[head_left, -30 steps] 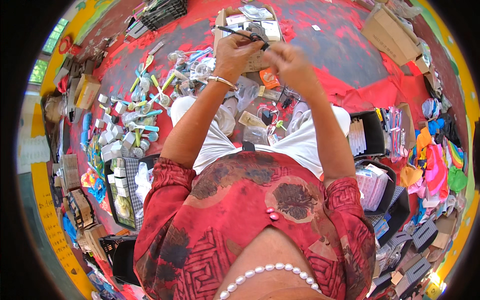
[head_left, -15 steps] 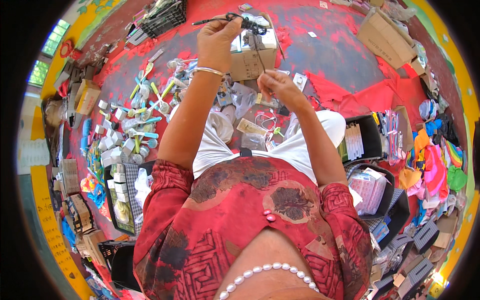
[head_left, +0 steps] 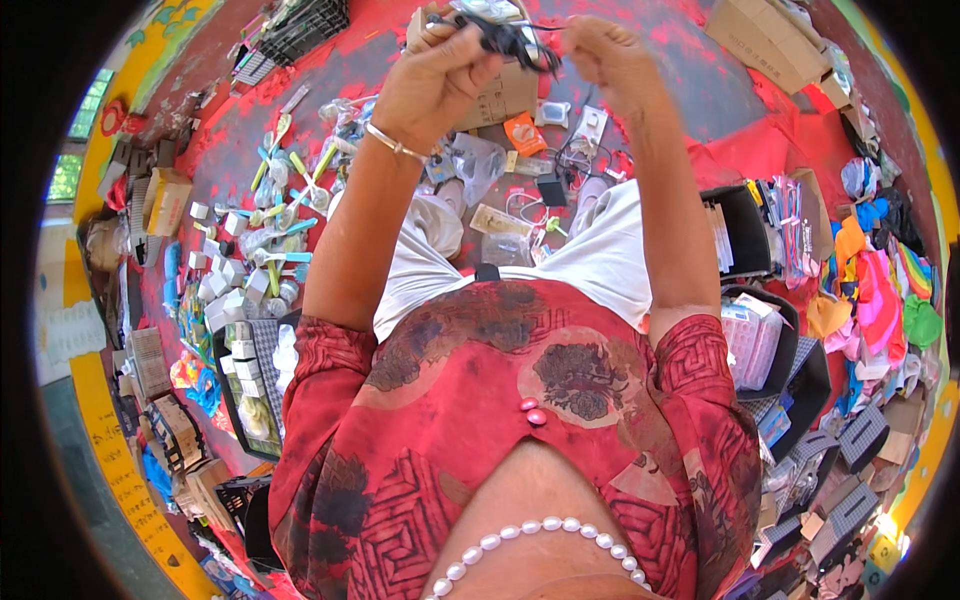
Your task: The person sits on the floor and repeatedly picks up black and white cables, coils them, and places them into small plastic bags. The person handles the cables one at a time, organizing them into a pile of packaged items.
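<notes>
A tangled bundle of black cable (head_left: 508, 40) is up near the top edge, in front of a cardboard box. My left hand (head_left: 437, 80), with a bracelet at the wrist, is closed around the bundle's left side. From the bundle a strand runs rightward to my right hand (head_left: 612, 55). That hand is slightly blurred, its fingers pinched together around the cable. Below the hands, between my white-trousered legs, a black block-shaped adapter (head_left: 551, 190) lies on the floor with dark cords near it. An orange packet (head_left: 524, 133) lies just beyond it.
The cardboard box (head_left: 497, 98) stands straight ahead. Plastic-handled scoops and small white boxes (head_left: 228, 270) are scattered to my left, beside a black basket (head_left: 235, 400). On my right stand black bins (head_left: 745, 240) and a heap of coloured bags (head_left: 875, 300). A large carton (head_left: 770, 50) lies far right.
My right hand has risen from below the bundle to its right side, drawing the strand sideways. My left hand has shifted slightly lower. The orange packet and adapter have come into sight.
</notes>
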Motion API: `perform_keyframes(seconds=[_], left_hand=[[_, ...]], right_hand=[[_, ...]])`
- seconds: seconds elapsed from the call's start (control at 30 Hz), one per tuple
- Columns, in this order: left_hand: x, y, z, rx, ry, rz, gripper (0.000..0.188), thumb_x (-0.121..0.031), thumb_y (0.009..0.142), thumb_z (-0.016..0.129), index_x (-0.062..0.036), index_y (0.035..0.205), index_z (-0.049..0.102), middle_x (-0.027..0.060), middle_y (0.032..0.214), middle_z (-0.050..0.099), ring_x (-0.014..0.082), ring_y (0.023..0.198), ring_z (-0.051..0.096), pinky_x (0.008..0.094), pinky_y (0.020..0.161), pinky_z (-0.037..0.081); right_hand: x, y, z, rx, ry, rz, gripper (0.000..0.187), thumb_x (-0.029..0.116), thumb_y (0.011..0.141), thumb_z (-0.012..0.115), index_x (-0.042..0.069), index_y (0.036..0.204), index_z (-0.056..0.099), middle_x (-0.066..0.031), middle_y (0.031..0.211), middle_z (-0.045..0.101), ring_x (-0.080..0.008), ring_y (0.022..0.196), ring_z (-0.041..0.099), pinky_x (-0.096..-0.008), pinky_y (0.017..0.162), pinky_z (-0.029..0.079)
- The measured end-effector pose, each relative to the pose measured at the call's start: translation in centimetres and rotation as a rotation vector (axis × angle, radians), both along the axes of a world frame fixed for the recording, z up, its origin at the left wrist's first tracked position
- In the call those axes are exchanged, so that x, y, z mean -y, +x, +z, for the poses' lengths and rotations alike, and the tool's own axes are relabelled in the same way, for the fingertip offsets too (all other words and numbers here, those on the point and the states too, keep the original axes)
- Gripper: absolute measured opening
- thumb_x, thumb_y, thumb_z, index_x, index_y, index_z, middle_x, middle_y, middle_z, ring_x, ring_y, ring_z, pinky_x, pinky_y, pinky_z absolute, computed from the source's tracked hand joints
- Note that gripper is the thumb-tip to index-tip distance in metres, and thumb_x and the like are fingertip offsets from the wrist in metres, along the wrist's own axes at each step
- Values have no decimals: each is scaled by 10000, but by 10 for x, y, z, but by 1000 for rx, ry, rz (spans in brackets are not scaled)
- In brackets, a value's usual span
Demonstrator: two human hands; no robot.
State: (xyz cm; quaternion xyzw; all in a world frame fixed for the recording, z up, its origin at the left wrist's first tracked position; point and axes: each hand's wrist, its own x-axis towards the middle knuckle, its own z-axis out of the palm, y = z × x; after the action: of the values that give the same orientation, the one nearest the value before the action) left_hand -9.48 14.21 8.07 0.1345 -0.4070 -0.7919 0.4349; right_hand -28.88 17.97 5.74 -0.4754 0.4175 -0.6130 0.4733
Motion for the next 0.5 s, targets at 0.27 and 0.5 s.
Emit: perform_keyframes(seconds=[0.27,0.5], left_hand=[[12,-15,-11,405,-219,403,107,-117,815,563,-23,812,614,44,773,621,140,700,590,225,581,436],[-5,-7,-4,616,-351,-303,228,-132,811,556,24,976,575,61,842,621,153,704,595,259,632,465]], right_hand=[[-33,27,-31,-319,128,202,319,302,866,510,33,702,556,13,520,399,-58,470,339,-219,447,277],[-25,-5,20,-383,-164,169,158,140,837,532,45,760,631,25,642,563,-25,537,417,-176,483,311]])
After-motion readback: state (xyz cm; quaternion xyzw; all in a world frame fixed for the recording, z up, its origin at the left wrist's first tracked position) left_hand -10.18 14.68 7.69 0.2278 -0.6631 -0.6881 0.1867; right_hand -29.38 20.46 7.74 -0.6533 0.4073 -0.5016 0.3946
